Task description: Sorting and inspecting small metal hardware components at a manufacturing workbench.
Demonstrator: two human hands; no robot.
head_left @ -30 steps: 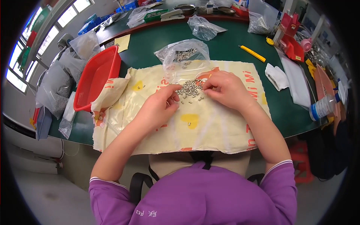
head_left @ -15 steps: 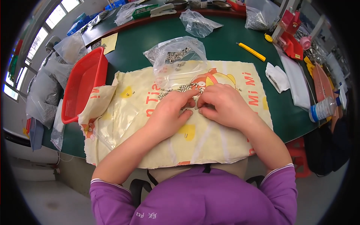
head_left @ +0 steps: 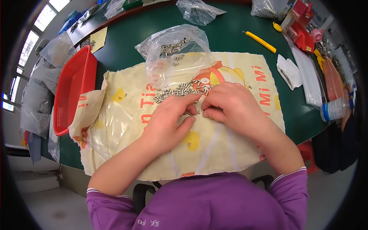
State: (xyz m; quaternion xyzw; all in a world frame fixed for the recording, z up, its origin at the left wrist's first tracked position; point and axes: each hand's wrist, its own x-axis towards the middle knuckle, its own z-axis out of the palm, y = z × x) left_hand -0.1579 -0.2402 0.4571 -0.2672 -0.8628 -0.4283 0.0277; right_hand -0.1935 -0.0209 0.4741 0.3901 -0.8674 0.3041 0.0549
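Note:
A loose pile of small silvery metal cylinders (head_left: 178, 90) lies on a pale yellow printed cloth (head_left: 214, 153). My left hand (head_left: 170, 119) rests at the near side of the pile, its index finger stretched over the pieces and its thumb apart; the other fingers curl underneath. Close to its fingertips, my right hand (head_left: 234, 109) has thumb and index finger pinched, seemingly on one small cylinder partly covered by the fingertips. Another single cylinder (head_left: 189, 144) lies nearer to me on the cloth. Behind the pile, a clear plastic bag (head_left: 153, 65) lies with more cylinders inside.
A red plastic basket (head_left: 90, 73) stands at the left beside filled clear bags (head_left: 36, 96). On the green table (head_left: 230, 38) at the right lie a yellow cutter knife (head_left: 260, 41), a folded white cloth (head_left: 288, 72) and a clear bottle (head_left: 334, 110). Another clear bag (head_left: 197, 11) lies at the back.
The view has tilted slightly, so the table things sit higher and farther apart. Both hands stay by the pile with their fingertips close together, and the pinch of my right hand persists.

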